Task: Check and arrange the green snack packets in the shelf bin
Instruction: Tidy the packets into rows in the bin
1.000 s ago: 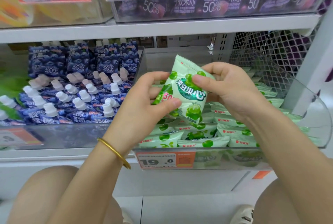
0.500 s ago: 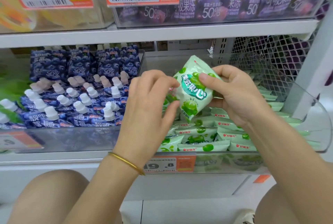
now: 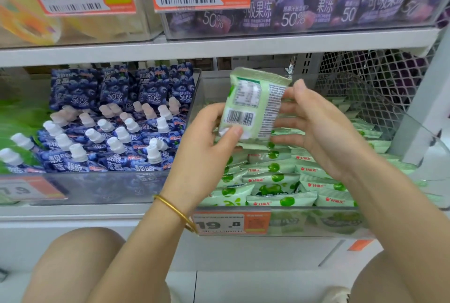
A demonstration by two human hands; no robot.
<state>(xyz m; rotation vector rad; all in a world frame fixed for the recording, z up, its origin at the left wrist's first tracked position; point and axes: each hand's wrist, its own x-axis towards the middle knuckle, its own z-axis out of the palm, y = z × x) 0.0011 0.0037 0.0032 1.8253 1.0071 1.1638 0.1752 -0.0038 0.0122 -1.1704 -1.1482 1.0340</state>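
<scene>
I hold one green snack packet [image 3: 253, 105] above the clear shelf bin [image 3: 428, 147], its back side with the barcode and printed label facing me. My left hand [image 3: 207, 137] pinches its lower left corner with the thumb on the front. My right hand [image 3: 314, 122] supports the packet's right edge with its fingers spread behind it. Below, several green packets [image 3: 275, 188] stand in rows inside the bin, fronts with green fruit showing.
A neighbouring bin to the left holds blue spouted pouches [image 3: 109, 132] with white caps. An orange price tag [image 3: 231, 223] hangs on the green bin's front. The shelf above [image 3: 219, 47] carries purple packs and price cards. A white mesh panel [image 3: 379, 73] stands behind right.
The packet has been turned over: its green printed front faced me before, and its barcode back faces me now. Both hands shifted their hold and the packet sits slightly higher.
</scene>
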